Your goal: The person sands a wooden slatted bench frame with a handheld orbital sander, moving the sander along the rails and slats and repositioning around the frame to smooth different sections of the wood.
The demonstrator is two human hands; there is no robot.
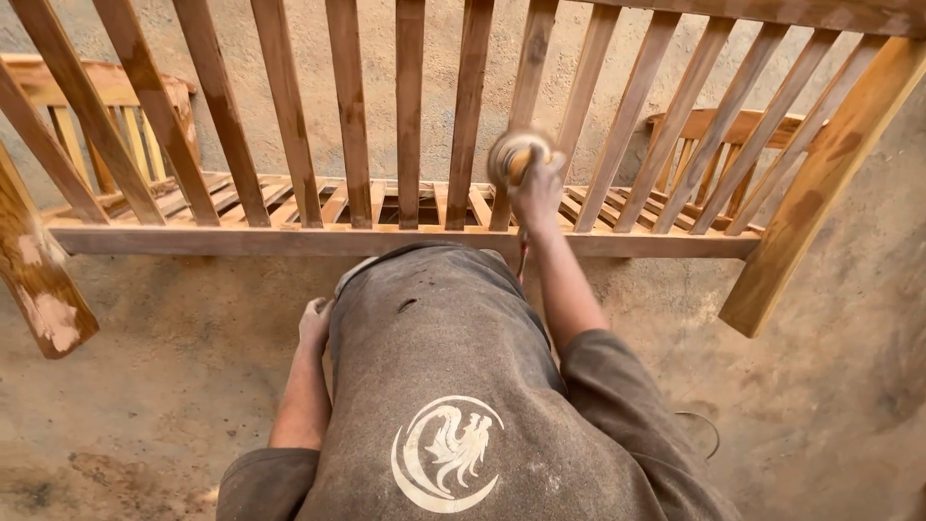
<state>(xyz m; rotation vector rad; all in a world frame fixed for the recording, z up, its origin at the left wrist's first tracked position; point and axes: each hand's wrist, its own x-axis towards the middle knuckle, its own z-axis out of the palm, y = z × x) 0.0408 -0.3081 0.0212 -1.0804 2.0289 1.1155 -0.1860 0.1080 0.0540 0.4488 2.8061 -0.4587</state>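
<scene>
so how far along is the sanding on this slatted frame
Hard to say what is finished: the slats look evenly pale. In hand: the right hand presses a spinning sanding disc on a middle slat. The left hand rests at the hip. Left: whitish patches on the left post.

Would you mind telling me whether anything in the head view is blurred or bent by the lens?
Head view: the round sanding disc in the right hand is smeared by motion blur; the slatted wooden bench frame is sharp, though its slats fan outward from wide-angle distortion; light is soft and even, no glare.
</scene>
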